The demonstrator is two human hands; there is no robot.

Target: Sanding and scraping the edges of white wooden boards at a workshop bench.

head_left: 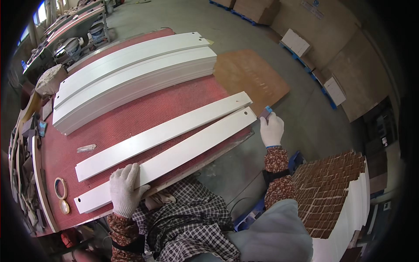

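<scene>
The fingers of your left hand [124, 190] lay close together over the near board [196, 142], with the thumb set apart towards its front edge; that spread seemed to steady the board by weight rather than by a tight grip. Your right hand [273, 131] pinched a small block [265, 112], blue at one end, just beside the right end of the near board; whether the two touched, you could not have told from this angle. Holding the block by its lower part left its upper end free, probably so that the fingertips kept clear of its faces. The near board lay flat along the front of the red mat [174, 102], within easy reach of both your hands. Just behind it ran the far board [161, 133], with a strip of mat showing between them that narrowed towards the right. Farther behind it stood the stack of white boards [135, 76], perhaps set back to leave working room in front. Beyond its left end lay a tape roll [66, 193], seemingly kept aside from the boards. Well to its right, off the mat, stood a brown-and-white pile [329, 192], near your right forearm.
</scene>
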